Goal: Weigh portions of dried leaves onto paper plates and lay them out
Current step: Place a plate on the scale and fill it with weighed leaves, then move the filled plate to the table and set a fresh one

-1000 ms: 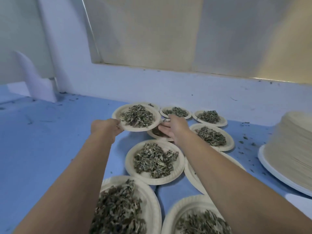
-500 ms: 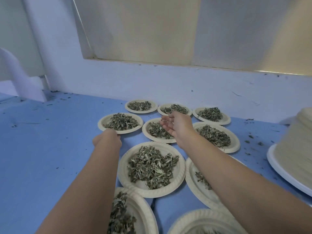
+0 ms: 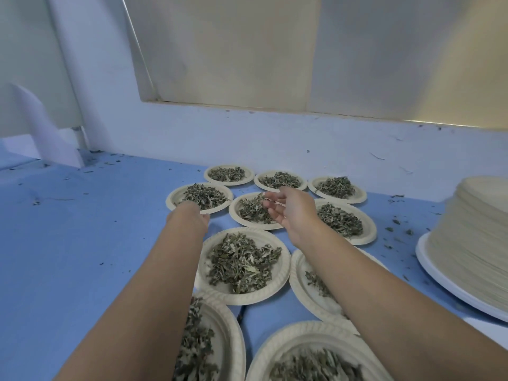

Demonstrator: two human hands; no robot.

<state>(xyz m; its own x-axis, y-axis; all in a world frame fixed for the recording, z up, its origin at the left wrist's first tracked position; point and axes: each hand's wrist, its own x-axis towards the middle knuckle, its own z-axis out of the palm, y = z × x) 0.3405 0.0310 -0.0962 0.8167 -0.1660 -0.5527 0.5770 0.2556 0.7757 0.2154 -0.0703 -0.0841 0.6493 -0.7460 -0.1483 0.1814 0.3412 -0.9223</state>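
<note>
Several paper plates of dried green leaves lie in rows on the blue table (image 3: 82, 243). My left hand (image 3: 192, 213) reaches to the near rim of the far-left plate (image 3: 176, 196); my own wrist hides its fingers, so the grip cannot be read. My right hand (image 3: 291, 210) hovers with loosely spread fingers over the plate beside it (image 3: 239, 215), holding nothing. A fuller plate (image 3: 283, 270) sits between my forearms. More plates lie under my right arm and at the bottom edge.
A tall stack of unused paper plates (image 3: 472, 243) stands at the right. A pale wall (image 3: 275, 138) closes off the back just behind the far row. A white folded sheet (image 3: 41, 127) stands at the far left. Loose leaf crumbs dot the table.
My left hand carried the far-left plate through the air, and it now lies flat on the table left of the middle row. My right hand lifted slightly and opened wider.
</note>
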